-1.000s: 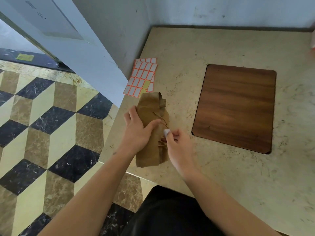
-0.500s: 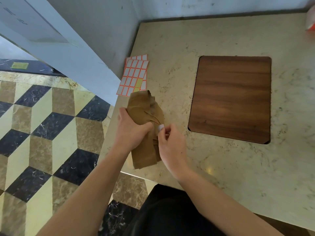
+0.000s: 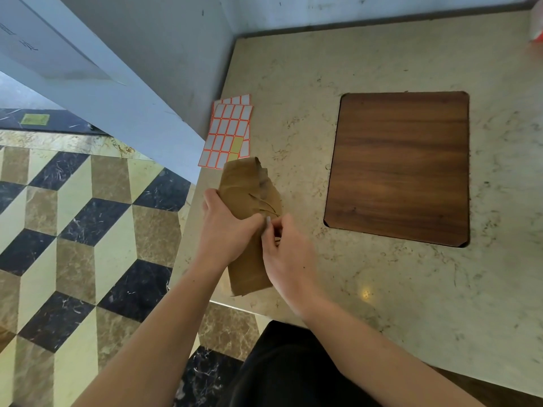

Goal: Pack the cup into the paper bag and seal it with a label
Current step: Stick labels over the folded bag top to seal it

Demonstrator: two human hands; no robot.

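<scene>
Paper bag [image 3: 248, 230] lying rolled up on desk [image 3: 382, 289] near its left edge, close to front-left corner. Cup not visible. Left hand [image 3: 227, 230] wrapped around bag's middle, gripping it. Right hand [image 3: 289, 257] just beside, fingers pinched on small white label [image 3: 268, 221] held against bag's folded flap. Label sheets [image 3: 229, 132] flat at left edge, beyond bag, touching its far end. Wooden panel [image 3: 399, 168] set into desk, well right of bag.
</scene>
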